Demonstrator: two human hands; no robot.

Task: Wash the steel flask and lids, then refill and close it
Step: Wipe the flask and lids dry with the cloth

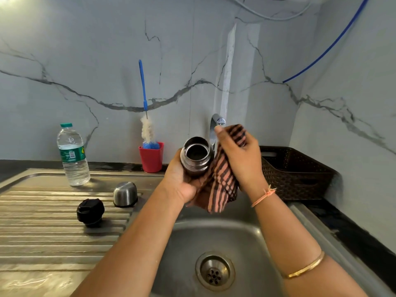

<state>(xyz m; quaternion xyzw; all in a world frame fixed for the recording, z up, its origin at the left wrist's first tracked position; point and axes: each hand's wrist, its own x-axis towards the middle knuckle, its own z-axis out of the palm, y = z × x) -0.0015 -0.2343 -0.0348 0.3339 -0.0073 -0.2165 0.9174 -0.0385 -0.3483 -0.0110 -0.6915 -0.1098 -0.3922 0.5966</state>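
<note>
head view: the left hand's (180, 179) fingers wrap under and around the flask (196, 159), mostly hidden behind its body, with the palm cupping its lower side. the right hand's (237, 159) fingers are curled on a striped cloth (220, 185), thumb pointing up, and press the cloth against the flask's three o'clock side; the rest of the cloth hangs down between both wrists. the flask is held in the air over the sink (188, 239), just below the tap (216, 123), tilted so its open mouth faces the camera. its inside looks dark, and whether it holds anything cannot be told.

at eight o'clock from the flask, on the ribbed drainboard (53, 232), the steel cap (125, 194) stands mouth down, and the black lid (90, 211) sits near it, farther toward seven o'clock. at nine o'clock a capped bottle (72, 155) stands upright, nearly full of clear water. between bottle and flask, against the wall, a red cup (151, 159) holds a brush (147, 129), bristles above the rim, blue handle pointing to twelve o'clock. at three o'clock a dark basket (295, 176) sits on the counter, its contents hidden by its wall. the drain (215, 271) lies at six o'clock.
</note>
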